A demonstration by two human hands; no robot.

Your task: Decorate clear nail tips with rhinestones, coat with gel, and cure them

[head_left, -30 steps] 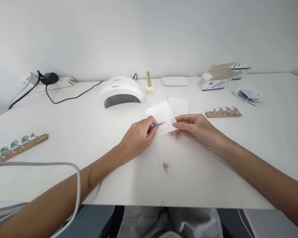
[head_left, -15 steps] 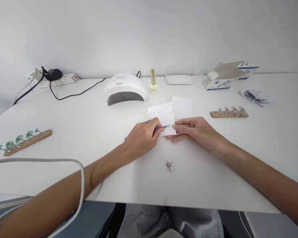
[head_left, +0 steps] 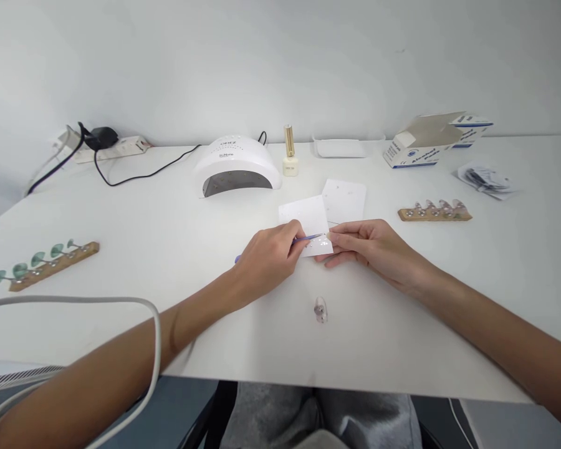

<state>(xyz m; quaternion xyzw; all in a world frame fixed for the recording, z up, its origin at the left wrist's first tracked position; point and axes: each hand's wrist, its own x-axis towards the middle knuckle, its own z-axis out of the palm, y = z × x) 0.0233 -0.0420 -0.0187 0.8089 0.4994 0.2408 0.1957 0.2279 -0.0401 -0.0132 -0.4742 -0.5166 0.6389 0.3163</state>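
My left hand (head_left: 275, 249) is closed around purple-blue tweezers (head_left: 314, 237), their tip at the sheet close to my right thumb. Pinched at its right edge by my right hand (head_left: 367, 243), a white nail sticker sheet (head_left: 306, 212) is held tilted above the table; small shiny marks show on its lower part. What exactly lies at the tweezer tip is too small to make out. Behind it a second white sheet (head_left: 346, 198) lies flat. Nearer to me, a clear pinkish nail tip (head_left: 321, 310) rests on the table, apart from both hands.
A white nail lamp (head_left: 238, 162) and a gold-capped polish bottle (head_left: 290, 153) stand behind. On the right are an open alcohol pad box (head_left: 421, 146), sachets (head_left: 486, 179) and a wooden strip of clear nail tips (head_left: 434, 214). Green nail tips on a strip (head_left: 53, 266) lie left, near a white cable (head_left: 156, 337).
The tweezer tip has moved slightly right, to the sheet's edge by my right thumb. Light glints differently on the sheet's lower part. The whole view has shifted slightly.
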